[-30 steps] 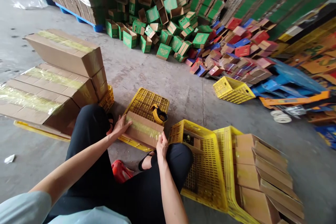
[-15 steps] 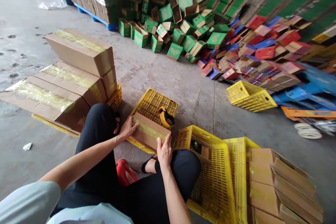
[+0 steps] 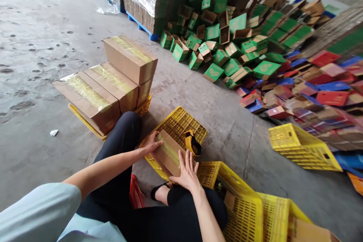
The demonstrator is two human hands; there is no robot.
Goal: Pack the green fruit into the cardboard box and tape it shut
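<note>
A small cardboard box [image 3: 168, 154], its top closed with yellowish tape, lies on an upturned yellow crate [image 3: 181, 121] in front of my knees. My left hand [image 3: 152, 144] grips the box's left end, thumb on top. Over the right end, my right hand [image 3: 186, 170] rests with its fingers spread and stretched out. A yellow-and-black tape dispenser [image 3: 193, 142] sits on the crate just beyond the box.
Taped cartons [image 3: 96, 87] are stacked at my left on a yellow crate. Open yellow crates [image 3: 241, 200] stand by my right knee. Another yellow crate [image 3: 300, 145] lies farther right. Heaps of green boxes [image 3: 214, 72] and red-and-blue boxes [image 3: 331, 97] cover the floor beyond.
My right hand's fingers have spread apart over the box's right end. My left hand stays at the left end. The whole view has swung left, so things appear farther right.
</note>
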